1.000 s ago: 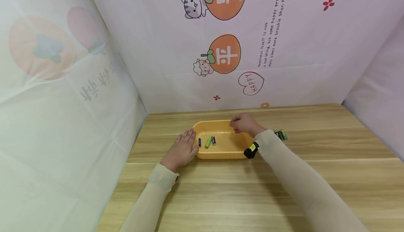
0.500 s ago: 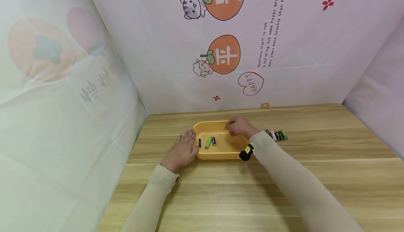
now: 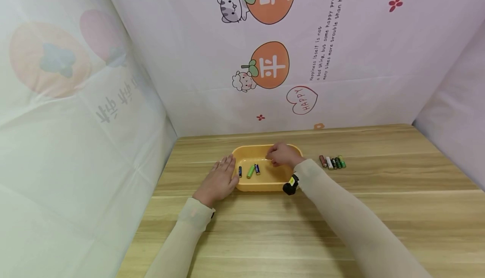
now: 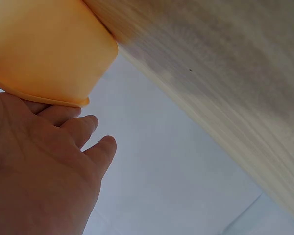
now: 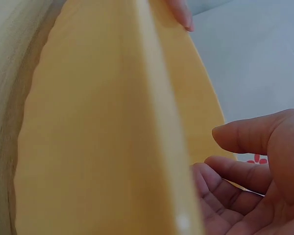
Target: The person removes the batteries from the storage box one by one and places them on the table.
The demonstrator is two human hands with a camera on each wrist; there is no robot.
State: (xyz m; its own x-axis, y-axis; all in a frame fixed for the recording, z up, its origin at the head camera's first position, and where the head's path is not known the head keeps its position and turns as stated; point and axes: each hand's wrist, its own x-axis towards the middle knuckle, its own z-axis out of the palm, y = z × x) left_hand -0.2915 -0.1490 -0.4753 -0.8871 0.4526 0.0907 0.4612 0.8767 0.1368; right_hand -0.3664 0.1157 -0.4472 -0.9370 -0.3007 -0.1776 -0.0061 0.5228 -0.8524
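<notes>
An orange-yellow plastic tray (image 3: 261,187) stands on the wooden table. My left hand (image 3: 217,180) rests with straight fingers against its left end; in the left wrist view these fingers touch the underside of the tray's rim (image 4: 39,99). Inside the tray lie a dark blue battery (image 3: 240,171), a green battery (image 3: 250,171) and a blue-and-white battery (image 3: 257,169). Over the tray's right half hovers my right hand (image 3: 284,155), fingers loosely bent. Thumb and index finger stand apart in the right wrist view, with nothing seen between them. The tray wall partly hides the other fingers.
Right of the tray, several batteries (image 3: 332,162) lie side by side in a row on the table (image 3: 265,236). A white printed cloth (image 3: 212,93) hangs behind the table, and another cloth closes off the left side.
My right hand has moved left and slightly toward me, further into the tray. The battery row that its wrist partly covered now shows fully. My left hand has stayed put.
</notes>
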